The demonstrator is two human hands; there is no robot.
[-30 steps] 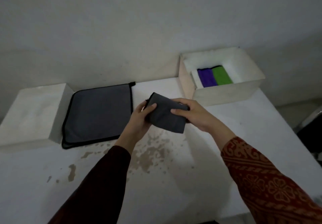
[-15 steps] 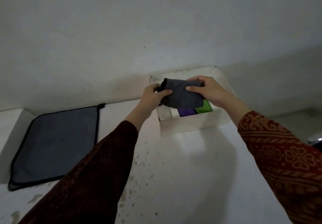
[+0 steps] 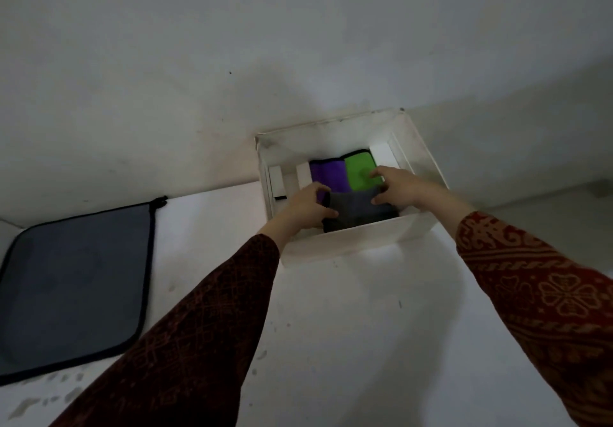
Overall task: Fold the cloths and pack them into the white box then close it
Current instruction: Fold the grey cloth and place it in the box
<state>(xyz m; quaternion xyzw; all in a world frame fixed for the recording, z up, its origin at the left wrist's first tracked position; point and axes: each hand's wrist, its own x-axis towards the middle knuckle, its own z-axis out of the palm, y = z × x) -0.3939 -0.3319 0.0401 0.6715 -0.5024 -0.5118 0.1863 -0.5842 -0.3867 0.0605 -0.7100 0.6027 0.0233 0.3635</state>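
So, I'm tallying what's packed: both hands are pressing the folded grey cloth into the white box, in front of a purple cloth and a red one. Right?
Not quite: the cloth beside the purple cloth is green, not red. The head view shows it. Otherwise yes: the left hand and right hand are on the folded grey cloth inside the white box.

Folded grey cloth (image 3: 356, 209) was held in the air over the table, well short of the white box (image 3: 345, 244); half a sec ago it hung above the box opening. Now it's down inside the box, at the near wall, just in front of purple cloth (image 3: 326, 177) & green cloth (image 3: 360, 169). Left hand (image 3: 306, 204) & right hand (image 3: 403, 187) went in with it, both on it
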